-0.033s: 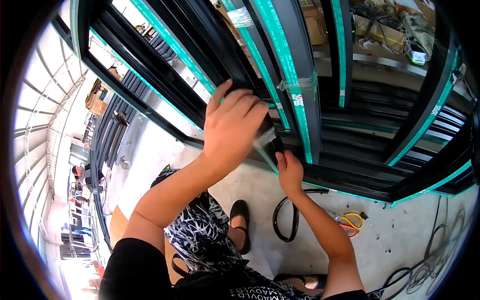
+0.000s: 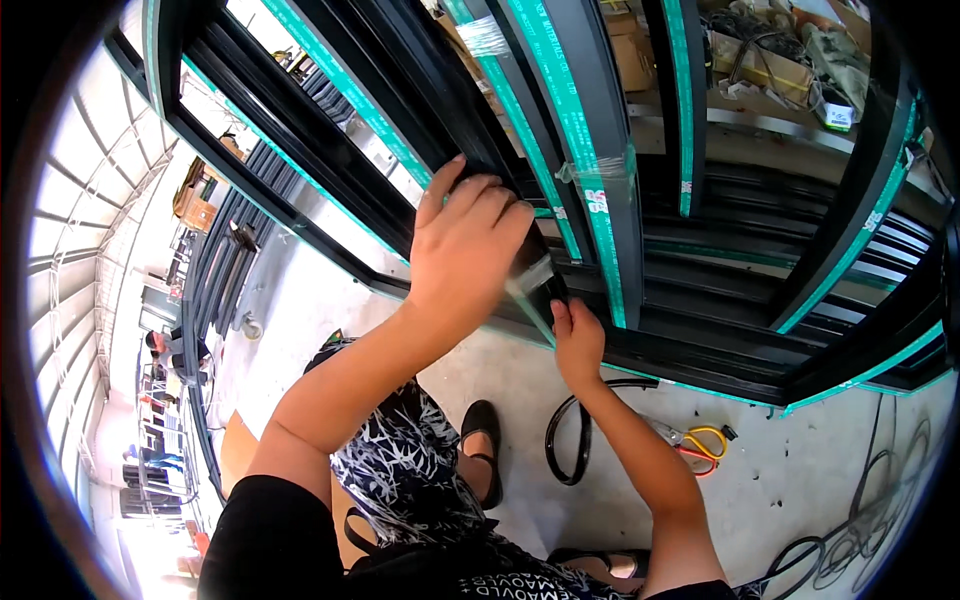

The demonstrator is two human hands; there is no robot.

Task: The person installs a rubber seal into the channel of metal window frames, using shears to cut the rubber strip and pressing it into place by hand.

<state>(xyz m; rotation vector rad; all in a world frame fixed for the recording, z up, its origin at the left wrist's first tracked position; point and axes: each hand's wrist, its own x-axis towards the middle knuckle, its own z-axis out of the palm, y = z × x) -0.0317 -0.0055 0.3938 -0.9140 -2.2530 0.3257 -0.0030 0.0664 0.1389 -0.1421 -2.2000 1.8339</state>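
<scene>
A tall black window frame (image 2: 640,352) stands in front of me, its bars carrying green protective film strips (image 2: 568,110). My left hand (image 2: 466,248) lies across a slanting black bar (image 2: 455,110), with its fingers bent over the bar. A band of clear tape (image 2: 535,274) circles this bar just below that hand. Lower down, my right hand (image 2: 579,342) is closed at the bar's right edge, thumb up. Whatever its fingers grip there is hidden behind the hand. More clear tape (image 2: 600,168) binds a neighbouring upright.
On the concrete floor lie a black strip loop (image 2: 550,445) and scissors (image 2: 708,440) with yellow and red handles. Thin cables (image 2: 850,525) coil at lower right. Boxes of scrap (image 2: 765,75) sit behind the frame. Long dark profiles (image 2: 220,270) are stacked at left, with a person (image 2: 165,345) beyond.
</scene>
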